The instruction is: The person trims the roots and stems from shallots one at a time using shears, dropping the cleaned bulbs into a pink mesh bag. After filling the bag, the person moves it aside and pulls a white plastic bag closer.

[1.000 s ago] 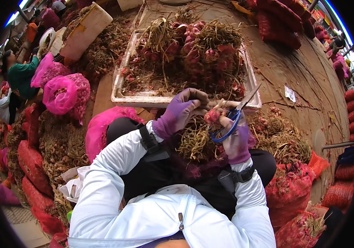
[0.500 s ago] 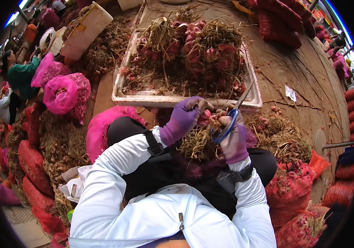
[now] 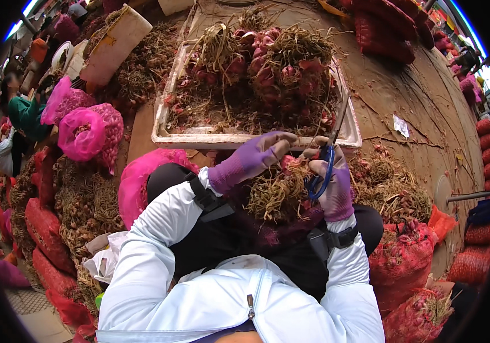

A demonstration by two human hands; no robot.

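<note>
Evidently, my right grip [image 3: 338, 186] holds blue-handled scissors [image 3: 330, 166], blades pointing away — likely to spare my left grip [image 3: 252, 158], whose hold, if any, I can't tell.

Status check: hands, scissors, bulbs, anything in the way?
Left hand raised, grip unclear. Right hand holding blue-handled scissors. Reddish bulbs, dry stalks between and below hands. White tray close ahead, scissors overlapping its rim in view.

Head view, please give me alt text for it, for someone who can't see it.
A purple-gloved right hand grips blue-handled scissors, with the left hand beside it, near a clump of dry stalks. Beyond, a white tray holds reddish bulbs. A pink mesh sack sits at left.
</note>
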